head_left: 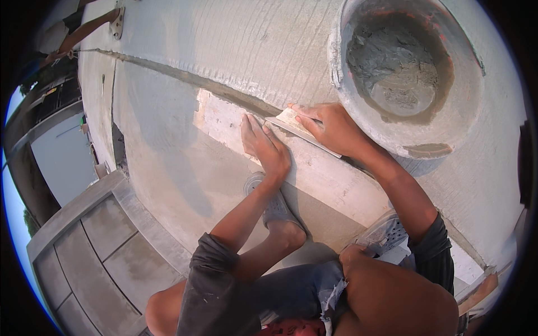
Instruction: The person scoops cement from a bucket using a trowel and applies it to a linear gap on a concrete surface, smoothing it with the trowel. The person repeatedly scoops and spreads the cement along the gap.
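My right hand (339,131) is closed around a flat trowel (310,138) with a pale, mortar-smeared grip. The trowel's long, thin blade lies along the upper edge of a long whitish board (336,182), next to a groove (241,99) in the grey cement surface. On the same board, to the left of the trowel, rests my left hand (268,148) with its fingers stretched out toward the groove. What lies under its palm is hidden.
A wide bucket (465,115) of wet grey mortar (400,70) stands beyond my right hand. My feet, in grey perforated clogs (274,207), are by the board. A paneled concrete structure (112,246) is at lower left. Another person's limb (84,33) shows at far left.
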`<state>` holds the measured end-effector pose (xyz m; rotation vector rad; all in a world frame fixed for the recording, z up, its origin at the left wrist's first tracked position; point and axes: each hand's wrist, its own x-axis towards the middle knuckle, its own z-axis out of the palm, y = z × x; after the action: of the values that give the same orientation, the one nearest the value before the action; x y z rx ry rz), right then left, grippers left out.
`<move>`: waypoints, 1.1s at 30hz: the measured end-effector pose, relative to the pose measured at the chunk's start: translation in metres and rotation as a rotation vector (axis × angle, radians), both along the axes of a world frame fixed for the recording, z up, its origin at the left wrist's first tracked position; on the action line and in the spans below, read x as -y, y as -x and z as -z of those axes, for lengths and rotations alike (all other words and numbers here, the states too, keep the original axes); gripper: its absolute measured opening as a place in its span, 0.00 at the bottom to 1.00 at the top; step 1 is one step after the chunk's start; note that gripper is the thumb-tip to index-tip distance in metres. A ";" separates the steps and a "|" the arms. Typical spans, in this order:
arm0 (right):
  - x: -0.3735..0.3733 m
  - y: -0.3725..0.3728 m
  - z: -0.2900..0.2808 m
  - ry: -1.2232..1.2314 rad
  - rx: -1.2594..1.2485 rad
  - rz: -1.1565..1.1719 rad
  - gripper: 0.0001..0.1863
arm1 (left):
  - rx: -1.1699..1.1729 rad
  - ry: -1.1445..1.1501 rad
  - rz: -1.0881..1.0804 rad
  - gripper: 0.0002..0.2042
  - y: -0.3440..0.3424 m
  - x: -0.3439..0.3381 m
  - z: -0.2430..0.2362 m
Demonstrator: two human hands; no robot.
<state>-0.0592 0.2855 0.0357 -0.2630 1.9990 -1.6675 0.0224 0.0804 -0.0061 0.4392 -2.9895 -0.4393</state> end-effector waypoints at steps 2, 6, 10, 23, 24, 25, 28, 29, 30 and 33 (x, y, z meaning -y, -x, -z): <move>0.017 0.011 0.001 0.001 -0.014 0.040 0.21 | -0.003 -0.028 -0.028 0.27 0.001 0.001 -0.004; 0.047 0.034 0.012 -0.129 0.018 0.005 0.21 | -0.064 -0.077 -0.049 0.26 0.001 -0.003 0.001; 0.083 0.053 0.023 -0.136 -0.036 0.025 0.22 | -0.060 -0.085 -0.138 0.26 0.003 -0.005 0.000; 0.152 0.103 0.026 -0.118 -0.072 -0.050 0.21 | -0.069 -0.123 -0.176 0.25 0.001 -0.005 0.000; 0.156 0.104 0.028 -0.147 -0.080 -0.053 0.21 | -0.070 -0.126 -0.176 0.25 0.001 -0.007 -0.001; 0.161 0.106 0.031 -0.177 -0.087 -0.056 0.21 | -0.071 -0.131 -0.176 0.25 0.001 -0.008 -0.002; 0.171 0.109 0.041 -0.161 -0.134 -0.036 0.22 | -0.104 -0.104 -0.143 0.25 0.001 -0.007 0.001; 0.174 0.108 0.041 -0.136 -0.150 -0.027 0.22 | -0.112 -0.101 -0.134 0.25 0.000 -0.005 0.001; 0.175 0.107 0.041 -0.145 -0.186 -0.030 0.22 | -0.120 -0.098 -0.123 0.25 -0.001 -0.004 0.002; 0.170 0.104 0.037 -0.177 -0.261 -0.067 0.22 | -0.128 -0.109 -0.121 0.24 -0.001 -0.001 0.003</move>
<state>-0.1634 0.1157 -0.0011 -0.4997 2.2853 -1.4652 0.0234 0.0811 -0.0095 0.5745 -2.8070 -0.5963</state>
